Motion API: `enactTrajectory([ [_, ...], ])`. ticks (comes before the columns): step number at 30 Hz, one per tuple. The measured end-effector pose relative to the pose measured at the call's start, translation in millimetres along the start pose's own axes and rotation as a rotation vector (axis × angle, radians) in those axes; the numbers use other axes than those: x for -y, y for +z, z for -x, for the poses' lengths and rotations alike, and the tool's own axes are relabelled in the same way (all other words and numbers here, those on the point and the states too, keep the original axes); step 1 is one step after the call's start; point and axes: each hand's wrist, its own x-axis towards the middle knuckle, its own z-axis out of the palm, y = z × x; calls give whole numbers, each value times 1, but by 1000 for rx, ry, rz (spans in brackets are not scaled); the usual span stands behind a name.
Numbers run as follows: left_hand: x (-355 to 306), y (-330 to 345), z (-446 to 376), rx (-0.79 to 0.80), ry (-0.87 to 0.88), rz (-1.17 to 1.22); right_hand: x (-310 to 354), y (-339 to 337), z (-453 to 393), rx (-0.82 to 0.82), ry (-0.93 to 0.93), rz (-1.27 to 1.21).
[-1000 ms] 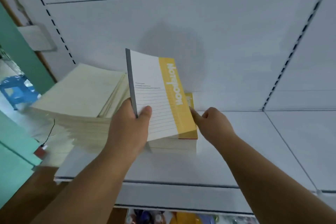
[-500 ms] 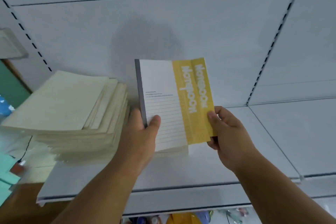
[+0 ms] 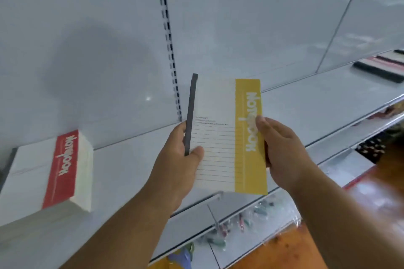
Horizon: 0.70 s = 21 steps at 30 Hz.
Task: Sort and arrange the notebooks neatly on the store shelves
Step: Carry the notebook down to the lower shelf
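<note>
I hold yellow-and-white notebooks [image 3: 220, 137] upright in the air above the white shelf [image 3: 135, 172]. My left hand [image 3: 175, 159] grips their grey spine edge, thumb on the front cover. My right hand [image 3: 282, 150] grips the yellow right edge, thumb over the printed title. A stack of red-and-white notebooks [image 3: 50, 172] lies flat on the shelf at the left, apart from both hands.
A slotted upright [image 3: 170, 46] runs down the white back panel. Dark flat items [image 3: 380, 67] lie on the shelf far right. Packaged goods [image 3: 236, 225] show on a lower shelf. Orange floor [image 3: 371, 199] lies at the bottom right.
My view has swung right; the cream stack has left the frame and a red-and-white stack appeared at the left. Both hands have carried the yellow notebooks off the shelf and to the right.
</note>
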Motion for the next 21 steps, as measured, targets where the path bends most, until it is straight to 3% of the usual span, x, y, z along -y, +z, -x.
enactTrajectory([
  [5,-31,157,-13,184,36,-2,50,-138,-37,-240,-134,159],
  [15,-81,374,-106,236,113,-100,87,-347,-139,-382,-136,224],
  [21,-128,521,-162,381,178,-137,123,-482,-183,-595,-147,260],
])
